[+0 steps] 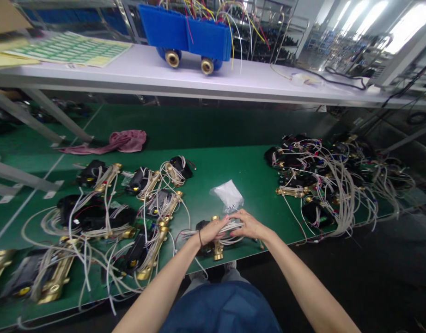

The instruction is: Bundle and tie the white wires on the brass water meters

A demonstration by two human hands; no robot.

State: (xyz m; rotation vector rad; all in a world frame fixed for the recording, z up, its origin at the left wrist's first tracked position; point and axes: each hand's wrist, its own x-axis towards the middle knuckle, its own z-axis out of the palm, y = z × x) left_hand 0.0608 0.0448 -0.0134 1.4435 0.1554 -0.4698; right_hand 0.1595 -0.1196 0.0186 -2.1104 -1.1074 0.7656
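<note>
Bringing left hand and right hand together over brass pipe fitting at near edge of green worktop, on near side of clear plastic bag. Noting long axis near-to-far, directly beneath left fingers; judging left hand nearer to brass. Finding coiled pale cable right of fitting, bracketed by right thumb and fingers. Cannot tell whether right fingers grip; seeing left fingers extended, hold on brass unclear.

Readable text, labels, brands, numbers, signs: none | Item: green-and-white sheet, upper left of frame, on pale shelf | Marking: printed in repeated green blocks, any lettering too small and blurred to read
</note>
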